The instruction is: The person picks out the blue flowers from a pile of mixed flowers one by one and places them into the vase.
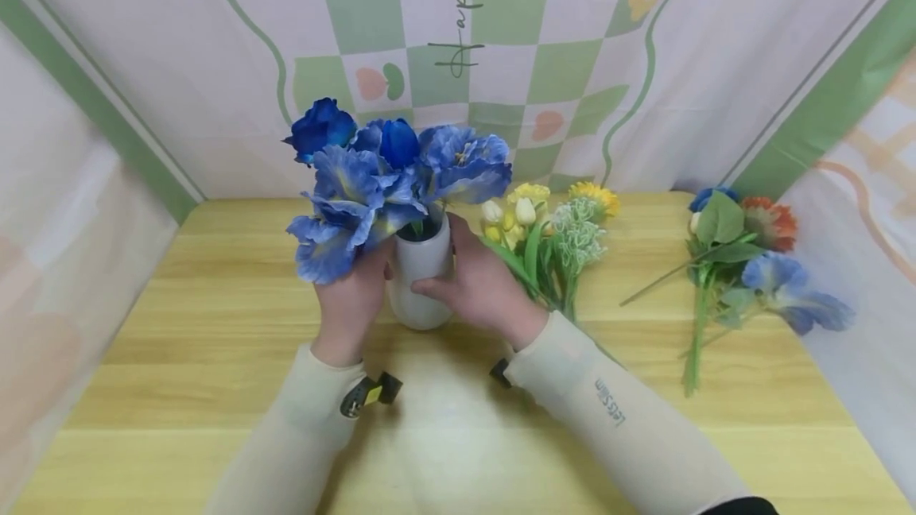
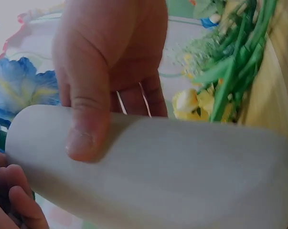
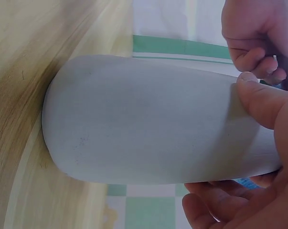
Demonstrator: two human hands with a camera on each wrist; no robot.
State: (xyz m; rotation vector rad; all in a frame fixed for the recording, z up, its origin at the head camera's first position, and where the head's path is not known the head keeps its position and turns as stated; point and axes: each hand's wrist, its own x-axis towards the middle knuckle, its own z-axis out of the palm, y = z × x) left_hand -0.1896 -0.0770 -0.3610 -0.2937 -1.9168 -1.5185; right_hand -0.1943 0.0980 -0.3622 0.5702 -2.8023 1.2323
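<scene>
One pale vase (image 1: 422, 261) stands upright on the desk (image 1: 215, 340), nearer the far edge. My right hand (image 1: 487, 276) has its fingers clamped round it, thumb in front and the rest behind, I think to steady it. My left hand (image 1: 354, 292) is curled beside the rim, fingers together; the blooms hide whether I pinch a stem. I count at least four blue blooms (image 1: 351, 197) above the mouth: one rose-like, one tulip-like and two broad, ruffled ones. To the right lies one bundle of yellow and white flowers (image 1: 576, 237), heads toward the far edge, with two white buds and one golden bloom; the yellow ones overlap too much to count. A second bundle (image 1: 733, 251) rests by the right edge, with one orange bloom (image 1: 769, 222), probably set there out of my arms' way.
</scene>
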